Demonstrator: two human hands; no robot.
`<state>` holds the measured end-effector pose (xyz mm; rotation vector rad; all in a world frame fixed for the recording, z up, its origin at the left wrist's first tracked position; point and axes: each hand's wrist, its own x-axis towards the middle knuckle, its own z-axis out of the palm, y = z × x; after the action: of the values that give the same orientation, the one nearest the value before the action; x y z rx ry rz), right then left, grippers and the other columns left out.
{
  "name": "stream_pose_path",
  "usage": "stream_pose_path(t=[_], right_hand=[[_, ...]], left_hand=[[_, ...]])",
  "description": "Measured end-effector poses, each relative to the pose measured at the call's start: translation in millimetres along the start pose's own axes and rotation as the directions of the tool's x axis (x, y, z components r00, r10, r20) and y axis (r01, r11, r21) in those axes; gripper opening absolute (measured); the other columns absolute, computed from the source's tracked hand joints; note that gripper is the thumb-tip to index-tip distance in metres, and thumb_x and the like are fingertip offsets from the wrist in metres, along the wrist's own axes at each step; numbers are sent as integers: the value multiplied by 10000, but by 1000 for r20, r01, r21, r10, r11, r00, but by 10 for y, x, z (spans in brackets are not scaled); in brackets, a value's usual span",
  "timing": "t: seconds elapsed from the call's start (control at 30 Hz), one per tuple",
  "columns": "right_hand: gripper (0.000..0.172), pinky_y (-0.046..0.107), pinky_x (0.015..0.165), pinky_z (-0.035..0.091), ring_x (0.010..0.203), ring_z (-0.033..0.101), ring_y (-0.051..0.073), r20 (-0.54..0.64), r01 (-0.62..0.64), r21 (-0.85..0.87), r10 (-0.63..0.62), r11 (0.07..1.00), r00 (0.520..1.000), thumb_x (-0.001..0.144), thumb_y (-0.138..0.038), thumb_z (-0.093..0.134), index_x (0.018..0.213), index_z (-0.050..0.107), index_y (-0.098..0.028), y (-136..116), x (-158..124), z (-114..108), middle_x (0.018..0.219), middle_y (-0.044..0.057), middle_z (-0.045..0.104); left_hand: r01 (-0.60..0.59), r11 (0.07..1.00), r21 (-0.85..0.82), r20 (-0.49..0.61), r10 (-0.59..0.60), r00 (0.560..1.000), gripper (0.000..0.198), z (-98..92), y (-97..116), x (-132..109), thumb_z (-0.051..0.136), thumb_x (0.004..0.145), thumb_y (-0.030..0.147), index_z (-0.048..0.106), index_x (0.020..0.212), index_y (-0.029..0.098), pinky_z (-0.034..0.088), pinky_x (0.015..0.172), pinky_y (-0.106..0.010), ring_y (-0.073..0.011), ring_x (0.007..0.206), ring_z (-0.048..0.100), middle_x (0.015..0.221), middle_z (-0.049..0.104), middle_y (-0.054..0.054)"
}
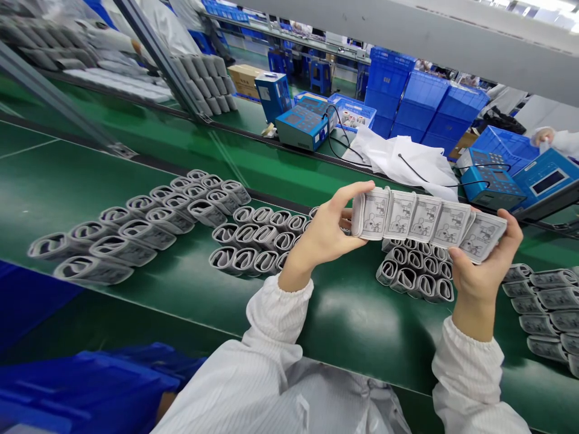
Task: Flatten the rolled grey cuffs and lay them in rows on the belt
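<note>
A row of several rolled grey blood pressure cuffs (425,218), printed with line drawings of a person, is squeezed end to end between my two hands above the table. My left hand (322,232) grips the row's left end, fingers on top and thumb below. At the other end, my right hand (484,271) closes on the last cuff, which tilts down to the right. Beneath the held row stands a block of rolled cuffs (414,271), partly hidden by it. Another block (253,238) lies left of my left hand, partly covered by that hand.
Longer rows of rolled cuffs (136,232) lie on the green table (362,313) at left, with more stacked cuffs (549,307) at right. Blue testers (303,123) with cables, white sheets (402,160) and blue crates (420,96) stand beyond. A co-worker's hand (543,135) shows far right.
</note>
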<state>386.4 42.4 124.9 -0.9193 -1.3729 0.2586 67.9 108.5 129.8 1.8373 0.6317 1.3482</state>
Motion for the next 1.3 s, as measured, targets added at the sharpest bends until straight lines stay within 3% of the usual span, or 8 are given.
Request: stream_pose_path(t=[0.13, 0.37, 0.83, 0.97, 1.07, 1.13, 1.23, 1.3], right_hand=[[995, 648, 1289, 536, 1472, 699, 368, -7, -4, 11, 4, 1000, 1000, 770, -479, 1033, 1599, 500, -343, 12, 2, -9, 1562, 142, 686], [976, 622, 1259, 563, 1446, 717, 333, 1, 30, 58, -30, 998, 1000, 759, -357, 1038, 1598, 540, -349, 33, 15, -14, 1555, 128, 708], [975, 638, 1291, 539, 1472, 699, 341, 13, 47, 36, -47, 998, 999, 790, -399, 1028, 1618, 515, -358, 22, 9, -18, 1565, 125, 687], [978, 627, 1287, 545, 1454, 707, 334, 1, 78, 38, -78, 996, 997, 778, -413, 1032, 1611, 523, -354, 14, 20, -1, 1548, 116, 689], [961, 596, 1271, 566, 1440, 712, 318, -7, 91, 58, -91, 994, 996, 774, -393, 1030, 1599, 539, -360, -7, 26, 24, 1527, 101, 699], [950, 561, 1256, 581, 1429, 716, 301, -7, 97, 80, -97, 992, 995, 771, -361, 1026, 1594, 552, -368, -16, 25, 38, 1515, 89, 709], [963, 550, 1235, 596, 1421, 719, 298, -5, 112, 75, -112, 991, 994, 762, -363, 1025, 1598, 548, -376, -20, 17, 45, 1515, 85, 714], [979, 560, 1233, 596, 1421, 719, 304, -10, 120, 70, -120, 990, 993, 750, -376, 1029, 1598, 540, -376, -21, 11, 43, 1516, 86, 714]], left_hand=[[-45, 999, -24, -11, 44, 999, 727, 4, -61, 10, 975, 808, 259, 597, 1425, 326, 727, 879, -308, -352, 1466, 720, 1742, 586, -135], [-74, 996, -43, -51, 72, 996, 710, 41, -41, 45, 996, 770, 211, 497, 1265, 307, 662, 804, -233, -284, 1371, 777, 1650, 650, -158], [-89, 993, -72, -49, 86, 995, 707, 60, -43, 33, 956, 787, 181, 454, 1266, 319, 647, 841, -251, -284, 1416, 743, 1684, 614, -164], [-87, 995, -55, -6, 87, 996, 751, 32, -79, 28, 922, 783, 154, 421, 1315, 325, 658, 903, -297, -302, 1463, 705, 1724, 549, -188], [-147, 988, -45, 43, 149, 988, 843, 32, -127, 41, 967, 780, 221, 392, 1388, 322, 648, 1088, -430, -346, 1560, 621, 1732, 500, -213], [-194, 980, -51, 31, 195, 980, 913, 59, -167, 59, 1033, 773, 356, 378, 1409, 322, 598, 1194, -507, -362, 1579, 594, 1712, 498, -216], [-211, 976, -50, -49, 208, 977, 936, 124, -219, 83, 1047, 791, 531, 360, 1395, 334, 587, 1194, -510, -336, 1516, 632, 1653, 537, -195], [-212, 976, -47, -79, 208, 975, 896, 158, -239, 90, 1023, 828, 553, 352, 1383, 340, 593, 1168, -487, -311, 1478, 648, 1620, 560, -178]])
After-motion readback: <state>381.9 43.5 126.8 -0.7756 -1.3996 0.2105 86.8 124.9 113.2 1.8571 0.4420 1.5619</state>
